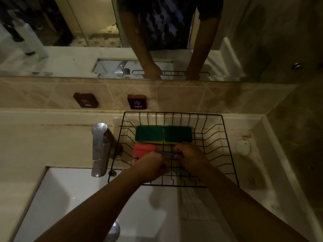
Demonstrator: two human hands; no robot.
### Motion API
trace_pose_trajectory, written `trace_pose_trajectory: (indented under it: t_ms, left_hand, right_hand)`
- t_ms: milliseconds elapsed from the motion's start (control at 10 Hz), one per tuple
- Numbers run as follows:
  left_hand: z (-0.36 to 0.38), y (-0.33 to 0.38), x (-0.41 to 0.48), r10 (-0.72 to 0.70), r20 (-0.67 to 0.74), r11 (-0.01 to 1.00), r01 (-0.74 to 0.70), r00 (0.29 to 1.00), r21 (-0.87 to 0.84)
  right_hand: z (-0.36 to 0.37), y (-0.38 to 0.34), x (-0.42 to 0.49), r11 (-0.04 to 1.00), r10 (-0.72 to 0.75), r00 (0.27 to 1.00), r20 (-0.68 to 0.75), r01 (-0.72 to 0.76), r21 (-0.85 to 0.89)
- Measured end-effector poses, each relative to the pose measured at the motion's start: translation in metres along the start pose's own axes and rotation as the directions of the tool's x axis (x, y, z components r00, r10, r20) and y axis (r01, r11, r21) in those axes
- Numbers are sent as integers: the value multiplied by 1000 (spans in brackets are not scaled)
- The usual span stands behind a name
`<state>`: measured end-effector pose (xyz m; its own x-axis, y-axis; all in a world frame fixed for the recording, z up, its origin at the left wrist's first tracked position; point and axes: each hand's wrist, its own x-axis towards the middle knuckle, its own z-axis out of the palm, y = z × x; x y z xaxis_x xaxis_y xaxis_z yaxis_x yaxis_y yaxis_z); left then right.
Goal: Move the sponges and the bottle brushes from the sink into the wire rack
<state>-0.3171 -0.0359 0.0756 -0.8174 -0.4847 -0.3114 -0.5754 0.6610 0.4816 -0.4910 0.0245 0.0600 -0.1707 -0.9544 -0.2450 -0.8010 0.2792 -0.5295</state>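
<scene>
Sponges: 2 green ones (164, 135) and 1 pink one (143, 149) lay flat in the wire rack (227, 145). Left hand (151, 165) and right hand (189, 157) were both closed on a thin blue brush handle (167, 153), apparently to lay it flat.

Both forearms are bare, and the mirror shows what seems a dark, blue-patterned short-sleeved shirt (164, 21).

There are 2 small dark signs on the tiled wall (174, 95) behind the tap (100, 147). The left sign (86, 100) sits up and a bit left of the tap. It has a red mark and the white word "HOT". The right sign (137, 101) sits up and right of the tap. It has a blue Chinese sign, 冷, and the white word "COLD".
</scene>
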Motion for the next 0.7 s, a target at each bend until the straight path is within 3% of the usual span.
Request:
trace_pose_trajectory:
  t_ms: [400, 700]
  left_hand:
    - [-18, 18, -34, 168, -92, 983, -160, 982, 89]
    - [-38, 19, -70, 65, -169, 998, -69, 984, -16]
  right_hand:
    - [-19, -18, -22, 994, -94, 991, -92, 98, 41]
    - [-24, -45, -46, 997, -60, 990, -125, 66, 44]
